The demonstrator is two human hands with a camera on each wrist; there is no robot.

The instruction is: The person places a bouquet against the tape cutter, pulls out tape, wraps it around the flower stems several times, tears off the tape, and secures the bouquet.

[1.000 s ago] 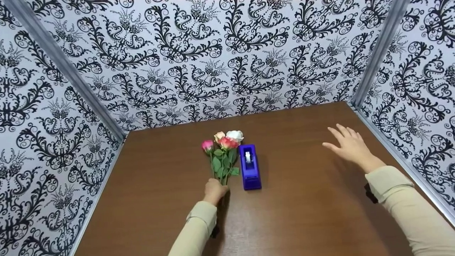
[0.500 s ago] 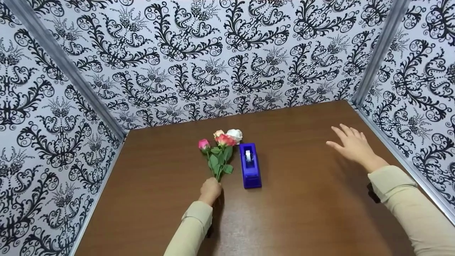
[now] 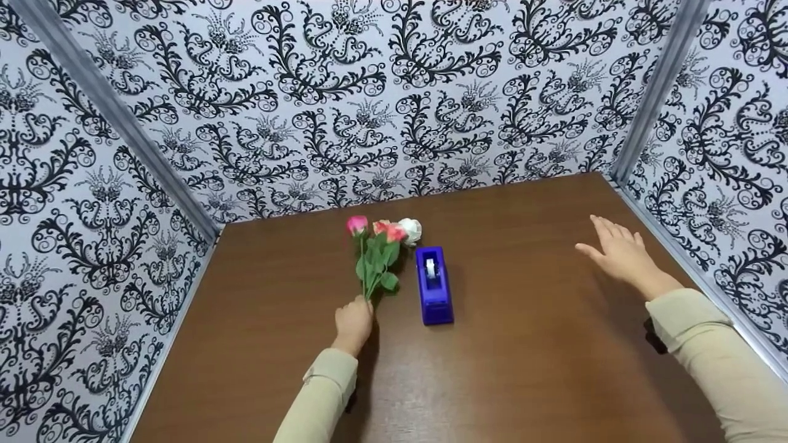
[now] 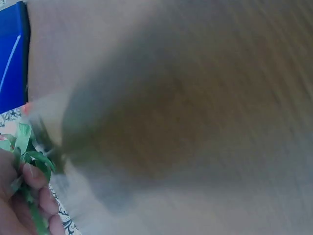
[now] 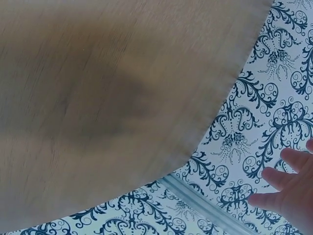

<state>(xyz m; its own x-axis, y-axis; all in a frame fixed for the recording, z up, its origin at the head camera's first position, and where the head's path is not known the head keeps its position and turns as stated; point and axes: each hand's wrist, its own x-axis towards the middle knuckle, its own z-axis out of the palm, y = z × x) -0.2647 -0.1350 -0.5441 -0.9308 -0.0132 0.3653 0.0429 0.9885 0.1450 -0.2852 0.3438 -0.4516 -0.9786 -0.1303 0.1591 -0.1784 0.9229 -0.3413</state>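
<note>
My left hand (image 3: 354, 321) grips the green stems of a small bunch of roses (image 3: 377, 261), its fingers curled round them in the left wrist view too, where leaves (image 4: 41, 159) stick out past the thumb. The blooms are pink, peach-red and white, and they point toward the back wall. Just right of the bunch, apart from my hand, stands a blue tape dispenser (image 3: 434, 286) with a roll of clear tape in it. Far to the right, my right hand (image 3: 628, 258) hovers over the table with fingers straight and holds nothing.
The brown wooden table (image 3: 505, 363) meets a patterned back wall (image 3: 345, 111) just beyond the flowers. Patterned side walls with grey metal corner posts (image 3: 662, 86) stand at left and right. My right forearm is near the right-hand wall.
My left hand has shifted left and a little forward with the roses, drawing the stems away from the tape dispenser. The pink bloom has risen in view. My right hand has drifted slightly right.
</note>
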